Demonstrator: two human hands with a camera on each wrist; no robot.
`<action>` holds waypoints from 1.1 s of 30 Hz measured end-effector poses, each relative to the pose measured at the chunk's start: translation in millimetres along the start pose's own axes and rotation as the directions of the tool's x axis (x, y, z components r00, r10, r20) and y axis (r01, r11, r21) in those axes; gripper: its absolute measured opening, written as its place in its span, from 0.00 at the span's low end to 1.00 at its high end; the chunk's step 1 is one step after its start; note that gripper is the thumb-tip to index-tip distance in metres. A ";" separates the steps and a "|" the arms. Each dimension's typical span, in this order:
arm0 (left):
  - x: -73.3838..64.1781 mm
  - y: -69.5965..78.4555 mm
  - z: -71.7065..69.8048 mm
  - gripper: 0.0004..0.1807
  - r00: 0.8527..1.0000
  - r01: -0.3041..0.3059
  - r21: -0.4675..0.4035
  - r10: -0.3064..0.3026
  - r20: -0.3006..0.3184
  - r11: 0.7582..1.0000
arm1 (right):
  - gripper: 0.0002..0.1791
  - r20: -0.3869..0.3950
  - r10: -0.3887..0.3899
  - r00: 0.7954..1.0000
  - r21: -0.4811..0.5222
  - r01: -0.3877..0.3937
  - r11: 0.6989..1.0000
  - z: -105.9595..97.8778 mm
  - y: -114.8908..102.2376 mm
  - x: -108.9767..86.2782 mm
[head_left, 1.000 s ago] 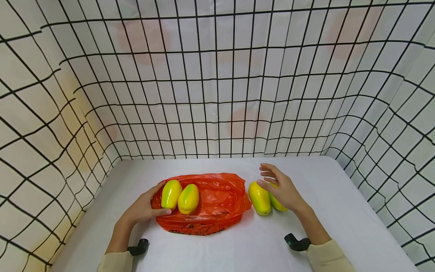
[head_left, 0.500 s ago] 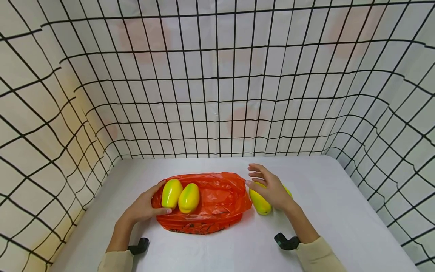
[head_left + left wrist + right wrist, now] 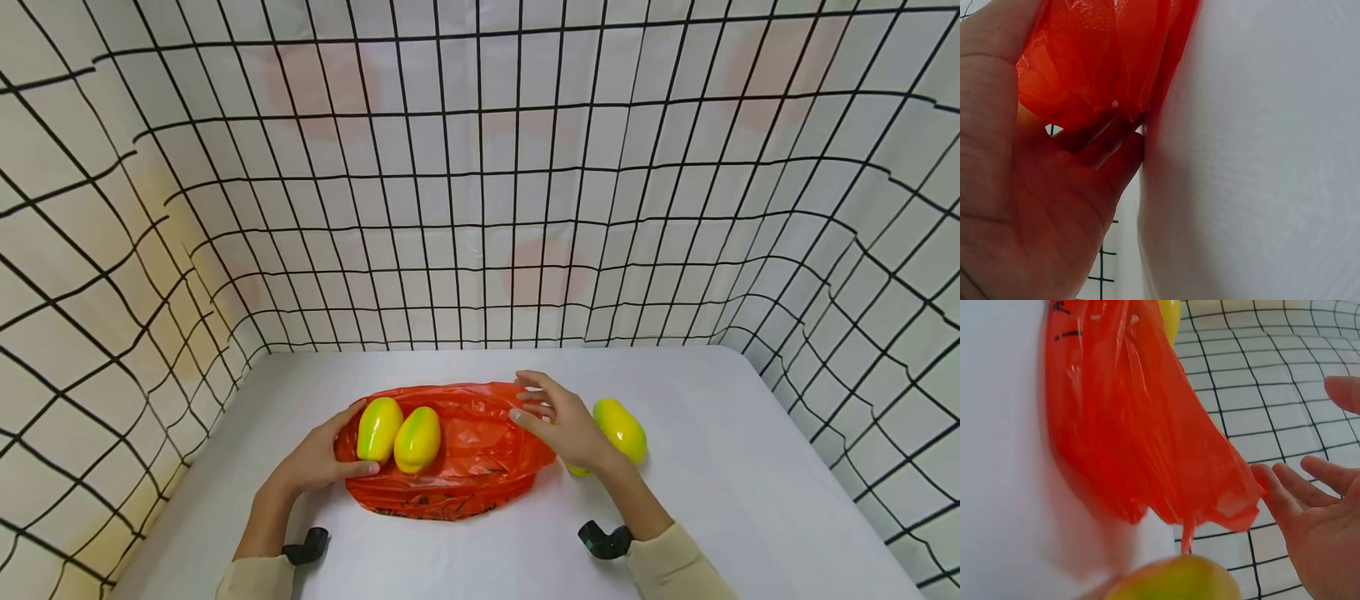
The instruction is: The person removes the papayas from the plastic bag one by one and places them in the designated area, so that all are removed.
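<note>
A red plastic bag [image 3: 480,442] lies spread on the white table, with two glossy yellow-green fruits, mango- or papaya-like, [image 3: 378,429] on its left part. My left hand [image 3: 322,454] grips the bag's left end, thumb at the front and fingers round the back; in the left wrist view the fingers [image 3: 1119,165] reach behind the red plastic. Over the bag's right end is my right hand [image 3: 566,429], fingers loosely spread and holding nothing. In the right wrist view a fingertip is close to the bag's edge; contact is unclear.
Right of the bag lies another yellow-green fruit [image 3: 621,429]. One more fruit [image 3: 576,470] is mostly hidden beneath my right hand. The white table [image 3: 720,492] is bounded at the back and sides by white walls with a black grid [image 3: 480,250].
My right hand has moved left from above the fruits on the right to the bag's right end, uncovering the rightmost fruit. My left hand and the bag stay in place.
</note>
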State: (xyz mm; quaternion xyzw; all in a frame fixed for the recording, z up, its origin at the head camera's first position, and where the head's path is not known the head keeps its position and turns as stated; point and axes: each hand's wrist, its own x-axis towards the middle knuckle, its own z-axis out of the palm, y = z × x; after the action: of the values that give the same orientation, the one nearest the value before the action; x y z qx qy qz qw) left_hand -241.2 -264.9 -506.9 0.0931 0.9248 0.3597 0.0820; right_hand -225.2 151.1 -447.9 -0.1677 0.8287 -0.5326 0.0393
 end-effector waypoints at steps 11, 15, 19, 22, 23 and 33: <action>-0.8 -0.1 -0.1 0.66 1.000 0.005 -0.004 -0.005 -0.001 1.000 | 0.35 0.023 0.025 0.999 0.027 -0.025 0.999 20.1 -12.0 4.2; 0.4 -0.7 0.3 0.66 1.000 0.001 -0.006 -0.001 0.001 1.000 | 0.35 0.033 0.023 0.999 0.022 -0.024 0.999 26.6 -12.7 8.0; 0.6 -1.7 0.6 0.66 1.000 -0.002 -0.012 0.002 0.006 1.000 | 0.35 0.052 0.018 0.998 0.013 -0.018 1.000 33.3 -13.6 10.4; 0.5 -1.9 0.6 0.66 1.000 0.000 -0.016 0.000 0.006 1.000 | 0.36 0.060 0.009 0.998 0.013 -0.009 1.000 37.9 -15.3 11.6; 0.6 -1.7 0.5 0.66 1.000 0.000 -0.017 0.000 0.005 1.000 | 0.36 0.057 0.009 0.998 0.011 -0.009 1.000 39.3 -15.5 12.1; -1.5 0.0 0.2 0.66 1.000 -0.006 -0.017 0.006 0.003 1.000 | 0.37 0.068 0.042 0.997 -0.022 -0.040 0.999 52.9 -12.7 16.6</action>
State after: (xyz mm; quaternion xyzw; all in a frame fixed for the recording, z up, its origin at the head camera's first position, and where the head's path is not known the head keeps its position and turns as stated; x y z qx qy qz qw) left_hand -239.6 -265.2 -506.8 0.0956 0.9213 0.3677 0.0831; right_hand -224.9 95.1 -457.4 -0.1692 0.8356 -0.5170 0.0767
